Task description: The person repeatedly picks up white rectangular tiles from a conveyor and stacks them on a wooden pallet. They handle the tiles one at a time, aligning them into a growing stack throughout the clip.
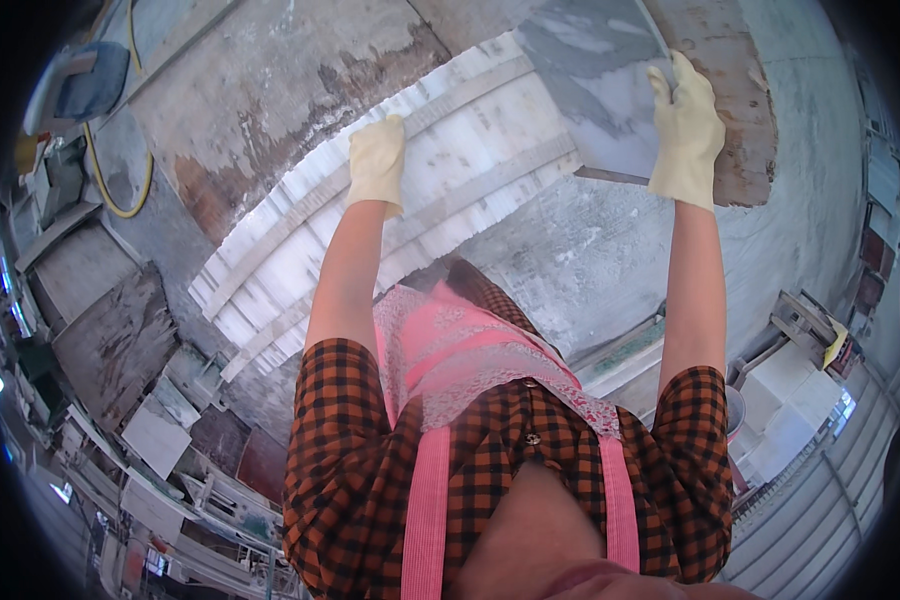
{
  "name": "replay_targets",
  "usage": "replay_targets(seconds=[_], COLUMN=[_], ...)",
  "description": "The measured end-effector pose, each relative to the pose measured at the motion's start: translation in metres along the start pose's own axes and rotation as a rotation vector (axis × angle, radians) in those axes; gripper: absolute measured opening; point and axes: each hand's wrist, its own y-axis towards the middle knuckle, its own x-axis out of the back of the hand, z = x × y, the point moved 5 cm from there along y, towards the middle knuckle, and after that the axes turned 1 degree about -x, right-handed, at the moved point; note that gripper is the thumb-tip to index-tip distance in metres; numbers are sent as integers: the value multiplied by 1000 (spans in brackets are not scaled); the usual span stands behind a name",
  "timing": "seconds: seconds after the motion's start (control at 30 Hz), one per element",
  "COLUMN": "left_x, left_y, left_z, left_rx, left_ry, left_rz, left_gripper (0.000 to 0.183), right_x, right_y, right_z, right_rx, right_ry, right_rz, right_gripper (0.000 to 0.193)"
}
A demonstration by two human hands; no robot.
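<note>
Below you lies a dusty grey concrete floor (590, 250), stained brown in patches. On your left, stone offcuts (120, 340) are stacked near a yellow hose (105, 185) that curls across the ground. At your right stand white blocks (795, 400) beside a corrugated wall (830, 510). Daylight is bright.

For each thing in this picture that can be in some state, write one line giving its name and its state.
Grey marble slab: held up, gripped at its right edge.
Right hand: gloved, closed on the slab's edge.
Left hand: gloved, laid flat on the white ribbed panel.
Yellow hose: lying looped on the floor.
</note>
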Motion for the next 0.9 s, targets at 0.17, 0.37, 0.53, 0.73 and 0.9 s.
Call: replay_targets(seconds=[0.17,0.37,0.53,0.73,0.9], left_x=[19,42,19,-19,-29], left_y=[-7,-58,-131,-224,-296], left_z=[-4,2,24,96,170], left_rx=[-31,26,188,567,836], left_ry=[18,-289,-386,-681,-968], left_rz=[52,-106,-214,-106,-202], left_gripper=[26,47,53,53,47], right_x=[21,27,32,36,-77], right_y=[-21,-38,-42,-128,-330], right_z=[7,4,17,12,-62], right_rx=[451,434,326,455,-288], right_ry=[-89,-219,-144,99,318], right_rz=[-241,-198,-161,-157,507], right_gripper=[41,39,40,17,34])
